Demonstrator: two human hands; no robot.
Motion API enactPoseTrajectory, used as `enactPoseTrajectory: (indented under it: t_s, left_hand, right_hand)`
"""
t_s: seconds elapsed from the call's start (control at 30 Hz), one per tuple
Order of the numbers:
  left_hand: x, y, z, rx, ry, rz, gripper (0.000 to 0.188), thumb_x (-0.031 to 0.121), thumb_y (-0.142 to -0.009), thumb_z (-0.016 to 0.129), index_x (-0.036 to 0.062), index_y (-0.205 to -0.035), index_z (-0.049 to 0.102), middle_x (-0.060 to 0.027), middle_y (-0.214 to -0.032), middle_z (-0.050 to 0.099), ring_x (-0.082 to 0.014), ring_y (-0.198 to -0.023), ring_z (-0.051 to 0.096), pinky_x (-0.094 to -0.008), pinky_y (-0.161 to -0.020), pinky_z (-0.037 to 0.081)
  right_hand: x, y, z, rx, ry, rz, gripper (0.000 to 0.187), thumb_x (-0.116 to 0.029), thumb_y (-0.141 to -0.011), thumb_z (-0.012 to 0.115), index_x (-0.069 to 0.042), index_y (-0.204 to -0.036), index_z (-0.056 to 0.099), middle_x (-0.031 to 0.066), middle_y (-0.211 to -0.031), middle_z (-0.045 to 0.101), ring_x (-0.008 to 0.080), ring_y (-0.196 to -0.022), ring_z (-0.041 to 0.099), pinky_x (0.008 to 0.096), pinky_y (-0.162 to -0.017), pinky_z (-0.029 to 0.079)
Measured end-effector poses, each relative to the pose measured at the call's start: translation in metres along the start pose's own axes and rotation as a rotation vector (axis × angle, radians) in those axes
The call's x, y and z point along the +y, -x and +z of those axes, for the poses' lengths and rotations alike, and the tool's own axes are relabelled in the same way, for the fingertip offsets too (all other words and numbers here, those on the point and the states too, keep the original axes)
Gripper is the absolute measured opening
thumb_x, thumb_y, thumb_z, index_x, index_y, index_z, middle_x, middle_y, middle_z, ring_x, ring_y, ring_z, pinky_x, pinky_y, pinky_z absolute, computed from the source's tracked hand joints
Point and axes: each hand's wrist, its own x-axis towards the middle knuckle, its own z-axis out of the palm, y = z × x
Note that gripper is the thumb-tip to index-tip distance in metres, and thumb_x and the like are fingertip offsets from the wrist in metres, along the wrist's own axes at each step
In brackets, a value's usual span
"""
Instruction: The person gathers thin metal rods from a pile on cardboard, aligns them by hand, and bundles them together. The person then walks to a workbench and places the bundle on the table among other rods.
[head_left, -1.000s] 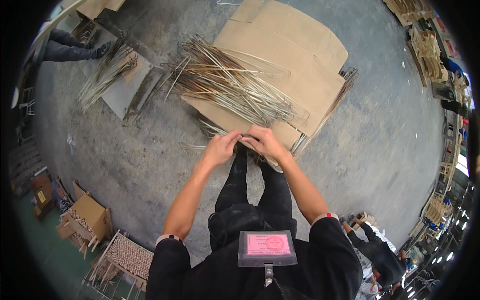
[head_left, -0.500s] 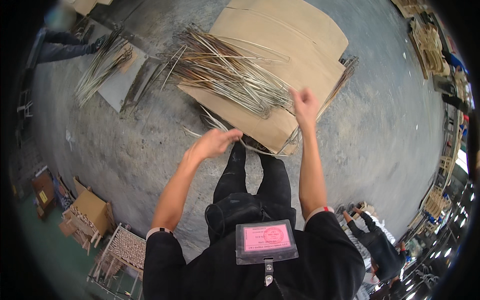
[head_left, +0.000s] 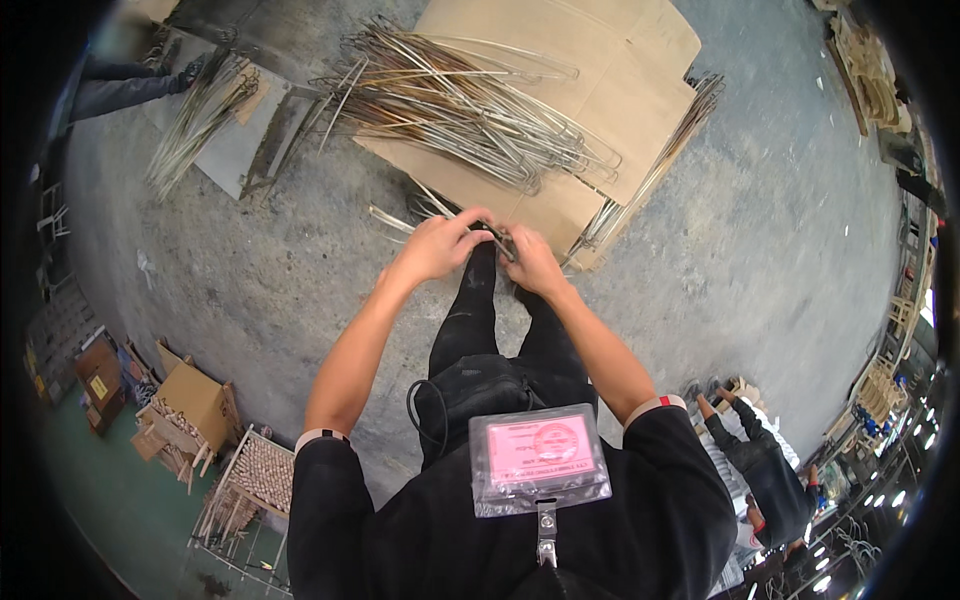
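Close together in front of my legs, my left hand [head_left: 445,245] and my right hand [head_left: 533,262] both close on a thin bent metal rod [head_left: 498,238]. Only a short dark piece of it shows between the fingers; most is hidden by the hands. Beyond them, a tangled pile of long metal rods [head_left: 450,105] with bent, hooked ends lies across a sheet of cardboard [head_left: 590,60]. Some rods are rusty brown, others silver. Pale rod ends [head_left: 390,219] stick out just left of my left hand.
More rods [head_left: 690,135] lie along the cardboard's right edge. At the far left, another person's gloved hand [head_left: 192,72] touches a rod bundle [head_left: 200,130] on a low table [head_left: 225,180]. Lower left are a carton [head_left: 195,400] and a rack of wooden sticks [head_left: 262,480]. Another person [head_left: 765,465] is lower right.
My right hand has come down and left from the cardboard's edge to meet my left hand. My left hand has moved slightly up and right. The curved rod between them is now mostly hidden.
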Motion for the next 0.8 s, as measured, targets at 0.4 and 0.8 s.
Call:
enactPoseTrajectory:
  t_s: [0.4,0.8]
  left_hand:
    - [-0.071,0.249,0.039,0.692,0.425,-0.333,0.015,0.025,-0.098,0.07,0.0123,-0.107,0.069,0.0078,-0.076,0.051,-0.0017,-0.061,0.043,-0.0215,-0.055,0.039]
    - [-0.085,0.407,0.15,1.397,1.155,0.001,0.017,0.023,-0.107,0.056,0.0075,-0.113,0.06,0.006,-0.072,0.04,-0.0042,-0.06,0.039,-0.0247,-0.051,0.039]
  right_hand:
    - [-0.103,0.2,-0.232,0.753,-0.512,-0.258,0.014,-0.02,-0.102,0.061,-0.007,-0.107,0.061,-0.0053,-0.071,0.045,0.0026,-0.063,0.042,0.0244,-0.053,0.033]
    - [-0.135,0.421,-0.419,1.027,-1.083,-0.634,0.047,-0.044,-0.107,0.044,-0.011,-0.073,0.041,-0.0012,-0.063,0.029,0.0125,-0.056,0.022,0.0313,-0.053,0.021]
